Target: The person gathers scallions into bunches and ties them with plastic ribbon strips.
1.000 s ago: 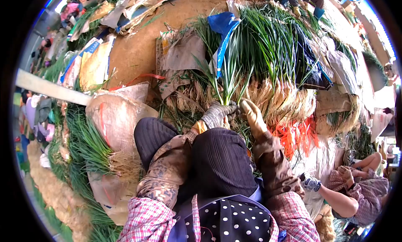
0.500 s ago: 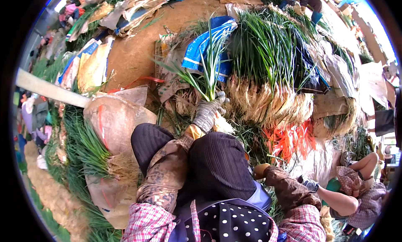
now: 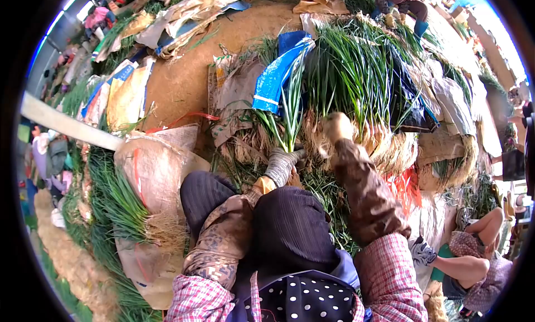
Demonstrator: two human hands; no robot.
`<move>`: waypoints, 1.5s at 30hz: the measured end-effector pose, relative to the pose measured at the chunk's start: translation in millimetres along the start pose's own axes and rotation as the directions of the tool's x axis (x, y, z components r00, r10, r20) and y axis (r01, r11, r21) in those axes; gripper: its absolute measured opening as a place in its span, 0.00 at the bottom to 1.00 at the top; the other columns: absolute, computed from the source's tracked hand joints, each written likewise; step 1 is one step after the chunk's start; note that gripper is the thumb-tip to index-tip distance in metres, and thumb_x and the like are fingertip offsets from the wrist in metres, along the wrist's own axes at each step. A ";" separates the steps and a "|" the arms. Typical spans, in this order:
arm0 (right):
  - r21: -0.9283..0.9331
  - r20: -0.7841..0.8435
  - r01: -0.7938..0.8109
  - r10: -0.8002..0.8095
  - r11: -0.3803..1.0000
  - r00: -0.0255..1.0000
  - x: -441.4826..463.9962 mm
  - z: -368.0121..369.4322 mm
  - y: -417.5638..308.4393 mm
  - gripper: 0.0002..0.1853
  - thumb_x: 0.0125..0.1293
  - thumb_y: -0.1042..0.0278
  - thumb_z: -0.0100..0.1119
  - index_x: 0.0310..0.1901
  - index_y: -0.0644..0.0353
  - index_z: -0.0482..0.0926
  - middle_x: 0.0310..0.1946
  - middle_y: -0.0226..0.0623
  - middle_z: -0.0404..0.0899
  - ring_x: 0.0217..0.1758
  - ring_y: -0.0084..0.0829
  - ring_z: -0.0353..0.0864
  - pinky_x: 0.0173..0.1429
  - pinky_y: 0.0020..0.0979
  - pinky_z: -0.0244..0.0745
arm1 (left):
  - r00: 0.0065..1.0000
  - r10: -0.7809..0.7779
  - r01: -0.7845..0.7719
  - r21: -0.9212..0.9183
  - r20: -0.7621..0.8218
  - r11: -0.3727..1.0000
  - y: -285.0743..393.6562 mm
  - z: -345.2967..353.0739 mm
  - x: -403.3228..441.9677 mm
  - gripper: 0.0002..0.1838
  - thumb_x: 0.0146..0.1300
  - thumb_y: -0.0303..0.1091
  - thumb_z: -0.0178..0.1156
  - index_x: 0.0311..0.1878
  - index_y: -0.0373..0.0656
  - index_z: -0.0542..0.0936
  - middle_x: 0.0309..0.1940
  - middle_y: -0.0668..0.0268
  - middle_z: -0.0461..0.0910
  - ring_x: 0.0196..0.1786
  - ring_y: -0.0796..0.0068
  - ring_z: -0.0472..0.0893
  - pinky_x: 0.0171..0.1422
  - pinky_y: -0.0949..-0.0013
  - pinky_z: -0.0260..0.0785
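Observation:
My left hand (image 3: 283, 163), in a grey glove, is closed round the lower ends of a small bunch of spring onions (image 3: 291, 107). Their green leaves point away from me, and their roots are mostly hidden by the hand. My right hand (image 3: 337, 127), in a tan glove, reaches to the root ends of a large pile of spring onions (image 3: 354, 65). It is smeared by motion, so its fingers cannot be made out. A blue and white plastic sack (image 3: 273, 88) lies behind the held bunch.
A tied bundle of spring onions (image 3: 125, 205) lies on a pale sack (image 3: 161, 171) at my left. Orange-red strips (image 3: 405, 188) lie right of my knee. A pale bar (image 3: 72, 123) juts in from the left. Another person (image 3: 468, 260) sits at the right; others are farther off.
My right hand has swung forward from beside my right knee to the pile's root ends. My left hand keeps the bunch and has dropped slightly toward me; the bunch's leaves stand closer together.

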State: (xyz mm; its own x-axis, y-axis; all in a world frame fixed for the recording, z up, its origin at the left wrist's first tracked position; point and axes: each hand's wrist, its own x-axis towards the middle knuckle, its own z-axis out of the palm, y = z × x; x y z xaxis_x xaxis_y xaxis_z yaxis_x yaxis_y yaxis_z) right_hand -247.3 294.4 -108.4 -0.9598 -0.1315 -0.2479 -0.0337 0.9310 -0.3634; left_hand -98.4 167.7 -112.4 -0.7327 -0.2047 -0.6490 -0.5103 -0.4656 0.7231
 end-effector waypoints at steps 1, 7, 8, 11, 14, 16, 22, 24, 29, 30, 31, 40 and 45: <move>0.175 0.009 0.049 -0.051 0.983 0.999 -22.1 -3.6 -1.6 0.06 0.61 0.65 0.63 0.35 0.55 0.86 0.34 0.36 0.85 0.31 0.25 0.83 0.40 0.28 0.81 | 0.999 -0.023 0.031 0.202 -0.041 0.979 -7.3 -3.2 13.2 0.17 0.48 0.33 0.74 0.40 0.36 0.81 0.28 0.60 0.83 0.21 0.72 0.80 0.18 0.73 0.68; 0.739 0.069 -0.026 -0.038 0.673 0.997 -119.0 19.4 13.1 0.11 0.63 0.62 0.62 0.38 0.61 0.85 0.28 0.35 0.84 0.25 0.25 0.79 0.35 0.28 0.76 | 0.998 -0.037 0.056 0.619 -0.044 0.784 -16.4 5.8 21.2 0.22 0.44 0.42 0.75 0.33 0.33 0.80 0.24 0.59 0.81 0.24 0.71 0.80 0.29 0.65 0.72; 0.846 0.191 -0.164 -0.001 0.508 0.982 -129.3 2.1 4.2 0.11 0.64 0.64 0.59 0.37 0.65 0.83 0.25 0.35 0.81 0.22 0.21 0.74 0.30 0.23 0.72 | 1.000 0.009 -0.007 0.476 -0.004 0.880 -5.2 11.1 -1.5 0.17 0.49 0.36 0.73 0.35 0.34 0.80 0.25 0.60 0.82 0.25 0.72 0.80 0.28 0.67 0.74; 0.925 0.335 -0.345 0.088 0.159 0.938 -120.6 30.8 39.2 0.10 0.65 0.67 0.58 0.34 0.66 0.82 0.22 0.35 0.79 0.21 0.20 0.73 0.27 0.20 0.68 | 0.996 0.082 -0.082 0.013 0.035 0.997 -12.6 12.4 -6.7 0.10 0.54 0.29 0.69 0.36 0.34 0.81 0.27 0.60 0.82 0.25 0.73 0.81 0.28 0.70 0.75; 0.299 0.479 0.033 -0.180 0.954 0.859 -133.9 45.5 70.4 0.14 0.59 0.59 0.63 0.30 0.65 0.83 0.22 0.45 0.79 0.27 0.32 0.79 0.35 0.29 0.75 | 0.999 0.026 -0.027 -0.014 -0.027 1.000 2.7 12.3 -12.2 0.07 0.56 0.25 0.67 0.38 0.36 0.80 0.26 0.62 0.81 0.24 0.74 0.80 0.27 0.74 0.76; -0.015 0.445 0.268 -0.233 0.963 0.864 -134.1 48.4 77.2 0.15 0.55 0.56 0.64 0.25 0.62 0.84 0.25 0.49 0.81 0.30 0.43 0.82 0.41 0.40 0.78 | 0.995 0.101 -0.097 -0.139 0.025 0.986 -4.1 8.4 -10.2 0.08 0.56 0.25 0.67 0.38 0.37 0.80 0.25 0.64 0.80 0.23 0.76 0.79 0.25 0.74 0.74; -0.131 -0.208 -0.018 -0.010 0.991 0.978 -28.3 -23.5 13.7 0.16 0.65 0.53 0.56 0.42 0.59 0.79 0.29 0.47 0.81 0.32 0.45 0.82 0.38 0.41 0.76 | 0.980 -0.195 0.190 0.093 0.047 0.977 9.0 7.2 -20.8 0.07 0.56 0.29 0.67 0.32 0.39 0.78 0.19 0.65 0.79 0.13 0.72 0.74 0.13 0.71 0.64; -0.245 -0.084 -0.046 0.026 0.968 0.996 13.7 -32.4 5.6 0.17 0.65 0.53 0.56 0.34 0.61 0.78 0.30 0.47 0.81 0.29 0.43 0.81 0.34 0.40 0.76 | 0.972 -0.232 0.236 0.201 -0.046 0.951 17.8 14.4 -20.4 0.07 0.55 0.31 0.67 0.32 0.39 0.79 0.17 0.64 0.78 0.11 0.71 0.73 0.11 0.70 0.62; 0.234 -0.012 -0.205 0.214 0.950 0.977 21.1 -13.2 16.4 0.14 0.62 0.55 0.61 0.33 0.58 0.82 0.31 0.43 0.83 0.29 0.33 0.82 0.36 0.34 0.78 | 0.991 -0.106 0.122 0.217 -0.083 0.968 -0.7 9.0 3.4 0.13 0.52 0.36 0.71 0.30 0.37 0.79 0.18 0.63 0.79 0.16 0.71 0.77 0.17 0.69 0.68; 0.147 -0.030 -0.132 0.138 0.980 0.990 8.7 -12.6 13.7 0.12 0.60 0.56 0.63 0.34 0.58 0.84 0.32 0.42 0.84 0.29 0.31 0.82 0.37 0.33 0.78 | 0.991 -0.117 0.128 0.185 -0.072 0.974 0.5 10.8 4.0 0.14 0.51 0.36 0.71 0.30 0.36 0.78 0.19 0.62 0.79 0.18 0.72 0.78 0.21 0.68 0.69; 0.007 -0.004 -0.035 0.035 0.999 0.999 -35.8 -33.2 -7.4 0.11 0.59 0.58 0.64 0.35 0.57 0.84 0.31 0.41 0.84 0.30 0.30 0.82 0.37 0.32 0.78 | 0.995 -0.067 0.082 0.254 -0.069 0.964 -6.6 8.6 11.3 0.13 0.51 0.35 0.71 0.29 0.36 0.78 0.18 0.62 0.79 0.18 0.72 0.78 0.20 0.68 0.69; 0.500 0.019 0.210 -0.253 0.840 0.967 -91.1 15.6 10.7 0.12 0.55 0.65 0.67 0.35 0.65 0.81 0.26 0.41 0.82 0.31 0.32 0.82 0.39 0.32 0.76 | 0.998 0.055 -0.017 0.675 -0.035 0.737 6.6 10.4 0.8 0.12 0.49 0.35 0.67 0.25 0.36 0.79 0.17 0.60 0.80 0.19 0.70 0.80 0.22 0.67 0.71; 0.860 0.166 -0.186 0.086 0.475 0.982 -113.5 14.6 -6.7 0.10 0.58 0.67 0.65 0.34 0.66 0.80 0.21 0.33 0.78 0.18 0.22 0.73 0.23 0.27 0.70 | 0.973 0.152 -0.008 0.629 -0.176 0.778 -2.3 5.0 10.3 0.18 0.48 0.38 0.71 0.37 0.35 0.80 0.27 0.55 0.82 0.27 0.64 0.82 0.30 0.64 0.74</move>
State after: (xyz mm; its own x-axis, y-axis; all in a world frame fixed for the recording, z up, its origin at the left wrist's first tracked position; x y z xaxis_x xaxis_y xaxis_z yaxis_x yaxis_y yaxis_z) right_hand -134.0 298.2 -90.9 -0.8997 -0.1060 -0.4234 0.4025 0.1741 -0.8987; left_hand -107.0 171.0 -119.5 -0.7110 -0.4213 -0.5631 -0.6742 0.1806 0.7161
